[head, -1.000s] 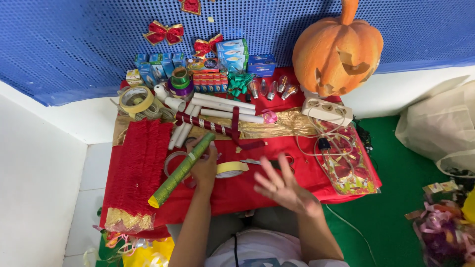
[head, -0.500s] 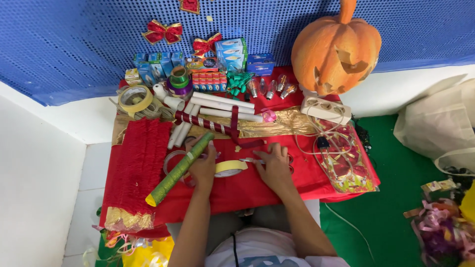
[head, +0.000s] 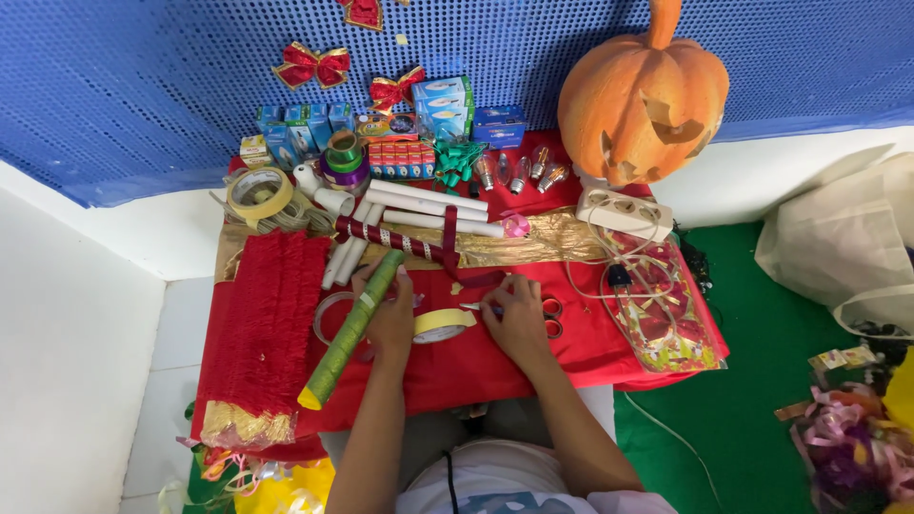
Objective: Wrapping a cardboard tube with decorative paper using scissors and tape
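Observation:
My left hand (head: 392, 322) is closed around a green glittery tube (head: 348, 333) that lies slanted across the red cloth (head: 476, 366). Fingers curled, my right hand (head: 516, 322) rests on a pair of red-handled scissors (head: 550, 318); the blade tip pokes out to its left. Between the two hands lies a roll of yellow tape (head: 440, 326). Just beyond them are a red-and-silver wrapped stick (head: 390, 238) and a dark red ribbon (head: 449, 240).
White tubes (head: 428, 202), a gold cloth (head: 538, 243), red fringe (head: 271, 319), a large tape roll (head: 257, 190), ribbon spools (head: 344, 157), small boxes (head: 305, 124), bulbs (head: 519, 171), a power strip (head: 624, 211) and an orange pumpkin (head: 643, 95) crowd the cloth. A white bag (head: 847, 247) sits right.
My right hand, spread open above the cloth a second ago, has come down and closed over the scissors. My left hand has kept hold of the green tube.

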